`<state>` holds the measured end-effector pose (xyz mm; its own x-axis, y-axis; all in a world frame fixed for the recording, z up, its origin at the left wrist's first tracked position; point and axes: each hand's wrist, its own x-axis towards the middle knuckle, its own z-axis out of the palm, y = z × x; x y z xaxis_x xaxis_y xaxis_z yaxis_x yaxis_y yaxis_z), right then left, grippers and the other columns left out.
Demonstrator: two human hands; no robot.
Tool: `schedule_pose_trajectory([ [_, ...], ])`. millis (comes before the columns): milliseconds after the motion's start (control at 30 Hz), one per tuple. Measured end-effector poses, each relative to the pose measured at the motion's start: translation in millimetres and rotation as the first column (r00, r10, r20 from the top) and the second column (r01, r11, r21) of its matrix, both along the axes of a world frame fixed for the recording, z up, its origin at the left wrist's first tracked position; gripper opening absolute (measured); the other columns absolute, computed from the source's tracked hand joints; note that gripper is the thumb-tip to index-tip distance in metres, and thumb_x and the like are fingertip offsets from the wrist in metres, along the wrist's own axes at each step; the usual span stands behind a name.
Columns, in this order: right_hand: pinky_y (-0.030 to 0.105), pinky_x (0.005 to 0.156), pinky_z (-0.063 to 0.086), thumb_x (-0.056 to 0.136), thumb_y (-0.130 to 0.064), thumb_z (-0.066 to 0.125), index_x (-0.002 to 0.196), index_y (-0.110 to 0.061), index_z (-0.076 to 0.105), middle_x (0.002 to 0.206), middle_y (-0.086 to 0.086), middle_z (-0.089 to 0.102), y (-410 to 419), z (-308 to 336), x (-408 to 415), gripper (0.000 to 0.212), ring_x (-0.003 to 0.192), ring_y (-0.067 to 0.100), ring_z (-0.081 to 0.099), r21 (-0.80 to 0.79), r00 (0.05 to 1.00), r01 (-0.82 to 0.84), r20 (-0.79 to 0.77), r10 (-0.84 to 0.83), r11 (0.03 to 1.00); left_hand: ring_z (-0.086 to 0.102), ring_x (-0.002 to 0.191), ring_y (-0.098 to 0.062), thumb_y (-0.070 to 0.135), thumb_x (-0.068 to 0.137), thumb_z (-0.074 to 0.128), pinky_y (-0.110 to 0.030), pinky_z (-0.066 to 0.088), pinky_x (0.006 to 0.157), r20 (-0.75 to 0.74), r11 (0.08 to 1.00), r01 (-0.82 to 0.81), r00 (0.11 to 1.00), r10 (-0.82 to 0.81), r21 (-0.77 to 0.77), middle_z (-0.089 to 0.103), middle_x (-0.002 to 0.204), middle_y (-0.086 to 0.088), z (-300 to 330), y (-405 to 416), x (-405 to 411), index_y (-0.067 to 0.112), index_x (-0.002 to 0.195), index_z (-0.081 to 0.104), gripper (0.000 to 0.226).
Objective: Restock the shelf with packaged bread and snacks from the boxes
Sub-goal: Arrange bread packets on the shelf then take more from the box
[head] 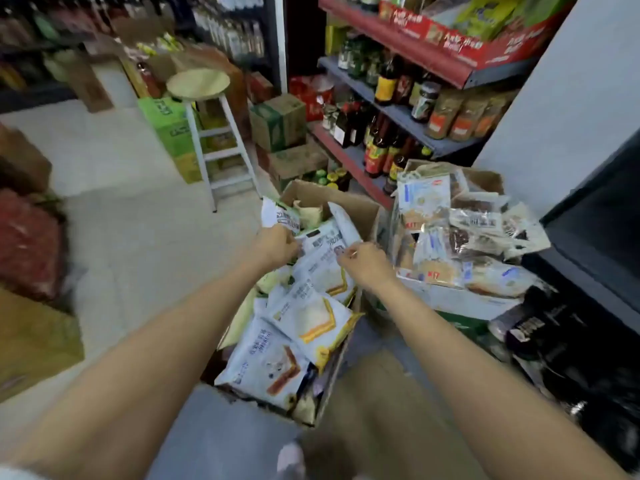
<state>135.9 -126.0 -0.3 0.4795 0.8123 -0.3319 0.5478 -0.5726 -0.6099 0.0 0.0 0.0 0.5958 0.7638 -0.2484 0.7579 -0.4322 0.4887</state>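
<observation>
Here, two grips are seen at the far end of the open brown cardboard box (353, 202) on the floor; the left hand (275, 244) is curled round the lower edge of a white, green-printed snack packet (278, 213), which is held tilted up out of the box; the right hand (363, 263) is pinched on the near end of a pale, long, narrow packet (343, 220), whose long axis runs up and away from the fingers toward the box's far wall. Between the two hands lies a white bread packet with dark print (322, 251), flat on the pile; nearer the person more white packets of sliced bread with yellow trim (311, 317) are stacked, overlapping, down the box's length. Just to the right a second box of mixed clear-wrapped bread and snacks (460, 237) is heaped. The grey and red metal shelf (398, 112), filled with bottles and jars, lies beyond and to the right, so the right hand is judged the nearer for any lift toward it; a white wooden stool (207, 109) stands well apart to the left.
</observation>
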Motion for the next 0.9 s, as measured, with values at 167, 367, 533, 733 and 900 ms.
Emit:
schedule_pose_trajectory([
  [167, 0.033, 0.102, 0.036, 0.092, -0.043, 0.055, 0.150, -0.014, 0.017, 0.155, 0.007, 0.026, 15, -48, -9, 0.075, 0.139, 0.027, 0.031, -0.172, 0.953, -0.063, -0.302, 0.008, 0.983, 0.053, 0.114, -0.035, 0.021, 0.095, 0.045, -0.034, 0.042, 0.087, -0.201, 0.985, -0.034, 0.980, 0.000, -0.168, 0.056, 0.125, -0.021, -46, 12, -12, 0.001, 0.124, 0.050, 0.036],
  [367, 0.033, 0.090, 0.039, 0.078, -0.045, 0.072, 0.139, -0.010, 0.029, 0.138, 0.006, 0.040, 16, -83, -12, 0.082, 0.126, 0.025, 0.042, -0.249, 0.963, -0.176, -0.242, 0.115, 0.952, 0.056, 0.075, -0.025, 0.029, 0.096, 0.049, -0.030, 0.036, 0.065, -0.092, 0.949, 0.005, 0.995, -0.035, -0.314, 0.060, 0.079, -0.015, -82, 16, -2, 0.005, 0.075, 0.056, 0.033],
  [533, 0.028, 0.068, 0.032, 0.083, -0.021, 0.072, 0.073, -0.013, 0.058, 0.073, -0.002, 0.046, 9, -96, 5, 0.019, 0.069, 0.012, 0.046, -0.173, 0.933, -0.201, -0.335, 0.134, 0.964, 0.043, 0.069, -0.023, 0.022, 0.091, 0.060, -0.032, 0.030, 0.055, -0.114, 0.945, -0.082, 0.992, 0.048, -0.318, 0.038, 0.057, -0.003, -82, 16, 14, 0.014, 0.056, 0.030, 0.046],
  [733, 0.025, 0.057, 0.023, 0.096, -0.011, 0.050, 0.069, -0.016, 0.045, 0.064, 0.004, 0.036, -8, -84, 12, 0.028, 0.060, 0.012, 0.032, 0.052, 0.955, -0.068, -0.284, 0.080, 0.996, 0.039, 0.061, -0.019, 0.010, 0.094, 0.047, -0.030, 0.033, 0.064, 0.129, 0.928, -0.112, 0.977, 0.167, -0.355, 0.035, 0.063, -0.002, -76, 5, 20, 0.018, 0.064, 0.023, 0.039],
  [900, 0.029, 0.060, 0.026, 0.103, -0.019, 0.032, 0.078, -0.016, 0.033, 0.069, -0.002, 0.032, -11, -62, 21, 0.025, 0.063, 0.011, 0.033, 0.152, 0.961, 0.204, -0.220, -0.168, 0.967, 0.032, 0.060, -0.014, 0.007, 0.091, 0.044, -0.020, 0.026, 0.050, 0.369, 0.962, -0.127, 0.905, 0.212, -0.240, 0.035, 0.064, -0.001, -45, 11, 22, 0.019, 0.066, 0.023, 0.035],
])
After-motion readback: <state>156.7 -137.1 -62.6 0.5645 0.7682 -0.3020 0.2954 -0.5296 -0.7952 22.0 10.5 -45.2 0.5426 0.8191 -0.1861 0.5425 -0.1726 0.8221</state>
